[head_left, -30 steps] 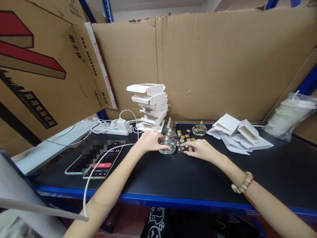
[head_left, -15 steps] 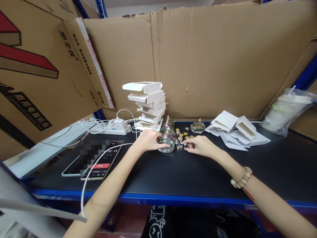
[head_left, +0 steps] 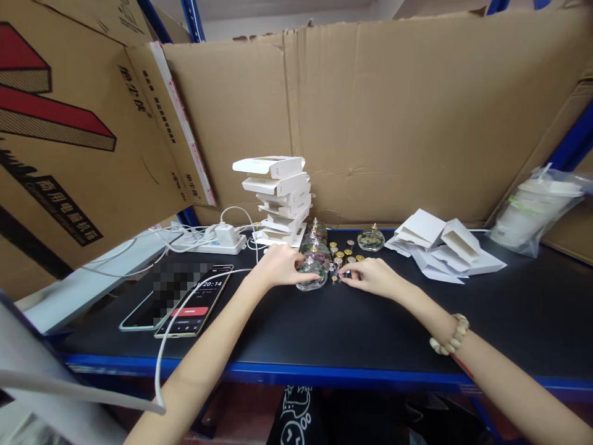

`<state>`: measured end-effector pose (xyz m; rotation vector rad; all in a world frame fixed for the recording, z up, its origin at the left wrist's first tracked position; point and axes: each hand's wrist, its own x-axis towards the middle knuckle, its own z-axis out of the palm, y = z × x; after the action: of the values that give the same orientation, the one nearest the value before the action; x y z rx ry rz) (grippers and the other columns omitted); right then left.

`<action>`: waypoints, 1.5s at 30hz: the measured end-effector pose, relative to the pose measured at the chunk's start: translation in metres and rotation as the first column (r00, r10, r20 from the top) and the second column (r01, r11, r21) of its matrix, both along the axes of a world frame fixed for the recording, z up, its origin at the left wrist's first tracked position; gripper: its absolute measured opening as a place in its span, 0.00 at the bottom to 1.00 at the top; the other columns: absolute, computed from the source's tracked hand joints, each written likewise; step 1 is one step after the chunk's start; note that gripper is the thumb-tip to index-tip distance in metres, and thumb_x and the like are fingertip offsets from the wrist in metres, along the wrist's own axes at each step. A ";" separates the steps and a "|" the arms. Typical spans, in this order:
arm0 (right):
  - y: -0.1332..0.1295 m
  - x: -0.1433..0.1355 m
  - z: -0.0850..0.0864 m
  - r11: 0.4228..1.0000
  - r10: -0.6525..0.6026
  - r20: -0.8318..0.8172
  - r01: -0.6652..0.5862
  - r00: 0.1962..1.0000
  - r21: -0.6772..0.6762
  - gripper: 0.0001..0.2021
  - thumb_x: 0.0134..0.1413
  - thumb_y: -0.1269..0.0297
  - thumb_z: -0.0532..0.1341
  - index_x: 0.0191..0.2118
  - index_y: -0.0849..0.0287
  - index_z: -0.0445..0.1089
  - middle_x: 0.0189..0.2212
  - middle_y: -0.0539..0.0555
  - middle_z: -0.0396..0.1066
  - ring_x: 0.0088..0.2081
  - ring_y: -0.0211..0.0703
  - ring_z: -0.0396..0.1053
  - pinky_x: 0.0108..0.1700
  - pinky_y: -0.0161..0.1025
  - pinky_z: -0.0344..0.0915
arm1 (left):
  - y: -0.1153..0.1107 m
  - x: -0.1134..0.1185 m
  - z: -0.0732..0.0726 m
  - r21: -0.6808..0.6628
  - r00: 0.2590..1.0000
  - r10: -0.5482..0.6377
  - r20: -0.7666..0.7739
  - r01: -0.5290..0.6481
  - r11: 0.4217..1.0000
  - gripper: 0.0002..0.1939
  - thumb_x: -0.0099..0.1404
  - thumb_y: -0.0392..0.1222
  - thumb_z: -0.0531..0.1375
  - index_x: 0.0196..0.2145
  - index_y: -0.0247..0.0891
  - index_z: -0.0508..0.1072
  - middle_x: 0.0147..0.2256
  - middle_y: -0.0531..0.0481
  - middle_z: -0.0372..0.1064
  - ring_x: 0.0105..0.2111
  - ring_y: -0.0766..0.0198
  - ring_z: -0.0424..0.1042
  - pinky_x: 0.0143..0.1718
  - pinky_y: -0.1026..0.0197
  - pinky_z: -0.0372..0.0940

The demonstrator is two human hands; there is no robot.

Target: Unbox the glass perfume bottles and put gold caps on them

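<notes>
At the front of a row of glass perfume bottles, my left hand point(head_left: 278, 267) grips the nearest perfume bottle point(head_left: 311, 283), its thumb across the front of the glass. More bottles with gold-coloured nozzles point(head_left: 315, 235) stand in line behind it. Just right of the row, my right hand point(head_left: 372, 277) has its thumb and fingertips pinched together on a small metal cap point(head_left: 348, 274), mostly covered by the fingers. Several small gold and silver caps point(head_left: 340, 254) lie loosely around those fingertips. Another perfume bottle point(head_left: 370, 239) stands apart, behind my right hand.
A stack of white boxes point(head_left: 278, 198) rises behind my left hand. Folded white cartons point(head_left: 445, 246) and a bagged cup point(head_left: 537, 210) lie to the right. Two phones point(head_left: 194, 303), a white cable point(head_left: 162, 352) and a power strip point(head_left: 208, 244) are on the left. Cardboard walls point(head_left: 393, 123) enclose the back.
My right hand's fingertips have drawn together among the small caps. My left hand stays on the front bottle. The whole view has shifted slightly.
</notes>
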<state>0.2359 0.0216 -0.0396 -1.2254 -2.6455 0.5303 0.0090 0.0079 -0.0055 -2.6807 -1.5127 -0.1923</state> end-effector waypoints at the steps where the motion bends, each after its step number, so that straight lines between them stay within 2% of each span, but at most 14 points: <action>1: 0.000 0.000 0.002 1.000 -0.003 0.000 0.003 1.000 -0.007 0.08 0.50 0.68 0.58 0.36 0.58 0.73 0.21 0.49 0.71 0.23 0.35 0.66 0.26 0.30 0.53 | -0.001 0.000 0.001 -0.017 1.000 0.008 0.005 -0.008 1.000 0.27 0.55 0.62 0.55 0.13 0.35 0.64 0.11 0.53 0.54 0.15 0.68 0.53 0.20 0.64 0.46; 5: -0.003 -0.001 0.007 1.000 -0.017 -0.029 0.017 0.999 -0.003 0.06 0.49 0.68 0.58 0.33 0.59 0.72 0.19 0.48 0.70 0.22 0.34 0.65 0.26 0.30 0.53 | -0.002 0.001 0.004 -0.104 0.997 0.052 0.050 -0.046 0.994 0.24 0.54 0.60 0.57 0.17 0.35 0.67 0.14 0.54 0.58 0.17 0.69 0.54 0.20 0.65 0.45; 7: -0.005 -0.002 0.007 0.999 -0.033 -0.133 0.028 0.991 -0.037 0.04 0.47 0.68 0.59 0.31 0.60 0.70 0.20 0.48 0.70 0.21 0.33 0.65 0.26 0.30 0.55 | -0.001 0.001 0.005 -0.147 0.996 0.065 0.066 -0.055 0.988 0.24 0.53 0.60 0.58 0.16 0.35 0.66 0.14 0.55 0.56 0.17 0.70 0.52 0.21 0.66 0.45; 9: -0.006 -0.004 0.005 0.988 -0.038 -0.294 -0.009 0.955 -0.157 0.04 0.45 0.67 0.60 0.29 0.61 0.69 0.23 0.49 0.71 0.19 0.31 0.63 0.24 0.30 0.57 | -0.001 0.001 0.006 -0.185 0.994 0.074 0.083 -0.057 0.981 0.24 0.52 0.60 0.59 0.15 0.35 0.64 0.13 0.56 0.54 0.16 0.71 0.51 0.20 0.66 0.45; 11: -0.008 -0.007 0.002 0.945 -0.042 -0.420 -0.101 0.906 -0.312 0.06 0.43 0.66 0.60 0.29 0.62 0.68 0.27 0.51 0.72 0.17 0.29 0.62 0.21 0.29 0.57 | 0.000 0.001 0.005 -0.202 0.992 0.074 0.102 -0.052 0.978 0.25 0.51 0.59 0.60 0.14 0.34 0.63 0.13 0.57 0.53 0.16 0.72 0.49 0.20 0.67 0.44; 14: -0.010 -0.010 -0.001 0.882 -0.043 -0.471 -0.188 0.881 -0.433 0.06 0.42 0.65 0.59 0.28 0.63 0.67 0.29 0.53 0.73 0.15 0.28 0.62 0.19 0.28 0.57 | 0.001 0.001 0.005 -0.186 0.990 0.060 0.126 -0.035 0.982 0.25 0.51 0.59 0.60 0.13 0.34 0.62 0.13 0.57 0.52 0.16 0.72 0.49 0.20 0.67 0.44; 17: -0.009 -0.010 -0.002 0.893 -0.034 -0.440 -0.170 0.898 -0.416 0.05 0.42 0.67 0.59 0.28 0.63 0.68 0.27 0.51 0.72 0.15 0.28 0.62 0.19 0.28 0.57 | 0.001 0.000 0.004 -0.148 0.991 0.026 0.130 -0.007 0.989 0.26 0.52 0.60 0.59 0.13 0.34 0.61 0.12 0.57 0.52 0.16 0.72 0.47 0.20 0.66 0.43; 21: -0.006 -0.007 -0.005 0.951 -0.033 -0.384 -0.089 0.923 -0.295 0.05 0.41 0.68 0.60 0.29 0.61 0.70 0.23 0.49 0.71 0.18 0.30 0.63 0.23 0.28 0.58 | 0.001 -0.001 0.003 -0.093 0.992 -0.019 0.123 0.031 0.995 0.27 0.53 0.61 0.57 0.12 0.35 0.60 0.12 0.56 0.53 0.16 0.72 0.48 0.20 0.65 0.44; 23: -0.004 -0.005 -0.005 0.962 -0.040 -0.418 -0.078 0.908 -0.262 0.06 0.42 0.67 0.60 0.29 0.61 0.71 0.24 0.50 0.72 0.18 0.30 0.64 0.23 0.29 0.59 | 0.001 -0.001 0.002 -0.082 0.993 -0.029 0.119 0.039 0.996 0.28 0.54 0.62 0.56 0.12 0.35 0.60 0.12 0.55 0.53 0.16 0.72 0.49 0.19 0.65 0.44; 26: -0.003 -0.005 -0.002 0.954 -0.123 -0.539 -0.049 0.833 -0.295 0.09 0.43 0.63 0.59 0.31 0.63 0.72 0.25 0.52 0.72 0.15 0.30 0.62 0.20 0.30 0.58 | 0.000 0.000 0.001 -0.075 0.992 -0.042 0.116 0.051 0.996 0.29 0.55 0.63 0.54 0.12 0.34 0.59 0.12 0.56 0.52 0.15 0.72 0.49 0.19 0.65 0.44; 30: -0.004 -0.007 0.007 0.912 -0.306 -0.638 0.025 0.706 -0.409 0.15 0.41 0.59 0.61 0.33 0.65 0.72 0.19 0.51 0.70 0.14 0.30 0.60 0.18 0.31 0.57 | -0.003 0.007 0.001 -0.085 0.985 -0.093 0.148 0.106 0.991 0.28 0.56 0.60 0.56 0.13 0.34 0.61 0.13 0.55 0.55 0.15 0.72 0.51 0.19 0.66 0.44; 33: -0.004 -0.007 0.011 0.877 -0.366 -0.678 -0.008 0.638 -0.481 0.17 0.40 0.57 0.62 0.34 0.65 0.73 0.17 0.49 0.67 0.14 0.31 0.60 0.18 0.31 0.57 | -0.007 0.015 -0.002 -0.093 0.968 -0.148 0.201 0.169 0.981 0.25 0.57 0.58 0.56 0.16 0.33 0.65 0.16 0.54 0.60 0.17 0.72 0.56 0.20 0.67 0.48; 40: -0.007 -0.010 0.009 0.896 -0.312 -0.731 -0.069 0.606 -0.439 0.15 0.41 0.56 0.63 0.33 0.62 0.73 0.22 0.50 0.69 0.15 0.29 0.60 0.17 0.30 0.57 | -0.013 0.027 -0.013 -0.017 0.958 -0.232 0.167 0.238 0.971 0.23 0.61 0.58 0.52 0.26 0.34 0.70 0.24 0.50 0.69 0.24 0.66 0.68 0.24 0.66 0.55; 45: -0.009 -0.012 0.008 0.902 -0.254 -0.736 -0.122 0.627 -0.415 0.15 0.43 0.56 0.62 0.35 0.62 0.73 0.30 0.53 0.70 0.16 0.28 0.62 0.17 0.29 0.59 | -0.013 0.031 -0.020 0.056 0.945 -0.272 0.183 0.266 0.962 0.22 0.64 0.56 0.49 0.33 0.34 0.71 0.26 0.49 0.69 0.26 0.65 0.69 0.26 0.67 0.58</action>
<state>0.2236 0.0125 -0.0320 -0.8606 -1.7531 1.3401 0.0401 -0.0055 -0.0258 -2.9060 -1.1622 -0.4930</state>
